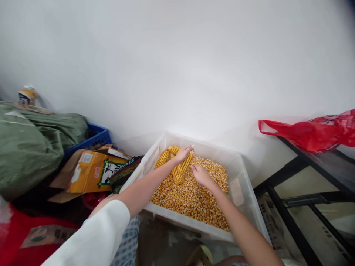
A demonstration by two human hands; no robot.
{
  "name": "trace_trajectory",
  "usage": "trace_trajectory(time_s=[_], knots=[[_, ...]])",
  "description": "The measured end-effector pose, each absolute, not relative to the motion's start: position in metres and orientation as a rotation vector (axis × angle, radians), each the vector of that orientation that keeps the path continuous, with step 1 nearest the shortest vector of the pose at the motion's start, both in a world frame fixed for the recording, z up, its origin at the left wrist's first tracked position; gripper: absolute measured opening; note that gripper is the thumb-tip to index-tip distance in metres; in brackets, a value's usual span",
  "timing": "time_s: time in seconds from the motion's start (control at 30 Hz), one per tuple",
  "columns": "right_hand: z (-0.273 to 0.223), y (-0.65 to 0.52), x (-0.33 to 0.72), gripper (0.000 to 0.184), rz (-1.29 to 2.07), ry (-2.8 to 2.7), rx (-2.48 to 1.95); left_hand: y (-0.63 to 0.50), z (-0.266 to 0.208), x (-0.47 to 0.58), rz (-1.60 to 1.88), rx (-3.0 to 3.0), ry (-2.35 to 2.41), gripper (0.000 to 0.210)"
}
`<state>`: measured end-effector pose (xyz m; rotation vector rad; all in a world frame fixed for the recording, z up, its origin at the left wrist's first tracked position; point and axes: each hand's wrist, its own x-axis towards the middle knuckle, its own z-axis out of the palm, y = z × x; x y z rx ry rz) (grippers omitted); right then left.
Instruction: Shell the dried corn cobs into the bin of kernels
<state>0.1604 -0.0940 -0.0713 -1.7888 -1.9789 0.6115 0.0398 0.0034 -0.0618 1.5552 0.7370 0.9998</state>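
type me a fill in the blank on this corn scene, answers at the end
1. Loose corn ____ lie beneath the cobs in the tub.
2. The left hand appears higher in view than the ____ hand.
3. The crate at left is coloured ____.
Missing words: kernels; right; blue.

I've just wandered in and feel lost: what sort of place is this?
Probably a storage corner in a home or small shop: a translucent white plastic bin of loose yellow corn kernels stands by a white wall, with an opened orange cardboard box and a blue plastic crate to its left.
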Motion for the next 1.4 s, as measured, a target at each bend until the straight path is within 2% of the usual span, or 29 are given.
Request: trace_trajectory(time_s=[0.23,0.47,0.73,0.97,1.1,1.2,1.4], knots=[[-0.071,-0.088,0.174,0.035,0.626,-1.969,-1.824,-0.001,-0.057,0.037,0.860,1.855,0.745,0.045],[-0.071,-0.087,0.182,0.032,0.610,-1.997,-1.789,-0.004,-0.060,0.040,0.757,2.020,0.854,0.060],[-0.066,-0.084,0.181,0.034,0.510,-2.071,-1.865,-0.002,-0.069,0.047,0.930,2.168,0.946,0.047],[-0.067,-0.084,0.177,0.032,0.599,-2.036,-1.848,-0.003,-0.069,0.050,0.951,2.150,1.000,0.040],[-0.070,-0.084,0.178,0.034,0.624,-2.022,-1.832,-0.003,-0.063,0.045,0.887,2.101,0.971,0.047],[-0.072,-0.083,0.179,0.035,0.632,-2.011,-1.829,0.001,-0.058,0.036,0.711,2.087,0.893,0.053],[-0.072,-0.084,0.181,0.030,0.628,-1.991,-1.837,0.009,-0.059,0.027,0.504,2.225,0.822,0.073]])
